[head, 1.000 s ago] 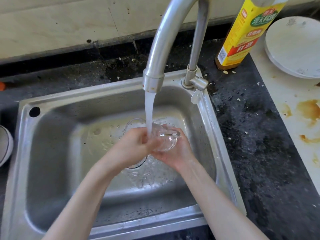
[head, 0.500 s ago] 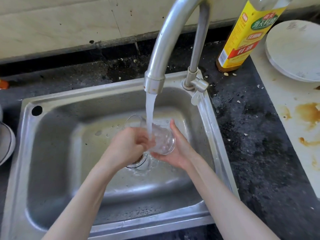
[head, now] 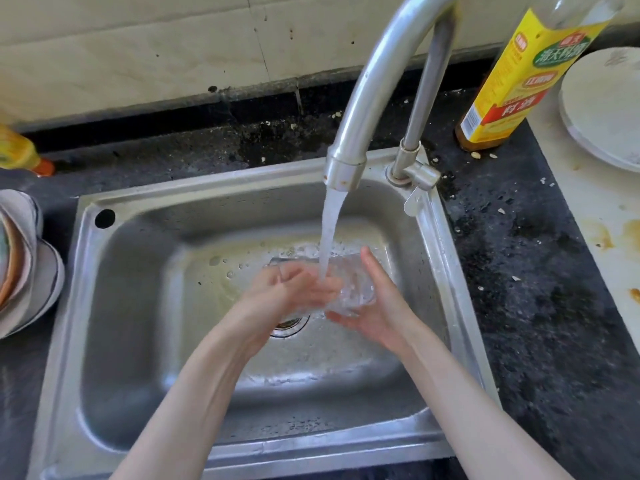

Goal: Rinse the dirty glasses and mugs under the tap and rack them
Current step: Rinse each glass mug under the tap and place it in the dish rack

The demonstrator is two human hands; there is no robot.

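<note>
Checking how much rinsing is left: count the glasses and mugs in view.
1: a clear glass under the tap's stream over the sink, between the left hand and right hand. Others may sit out of frame.

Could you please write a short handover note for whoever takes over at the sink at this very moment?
Left hand: fingers reach to the mouth of the clear glass, in the running water; whether they grip it I cannot tell.
Right hand: open, palm and straight fingers cradling the glass from the right side and below.
Glass: held tilted above the sink, near the drain, under the stream from the tap.
Done: this glass is being rinsed, water on.
Left: finish the rinse and rack the glass; no rack or other glasses and mugs are in view. Stacked dishes sit left of the sink.
</note>
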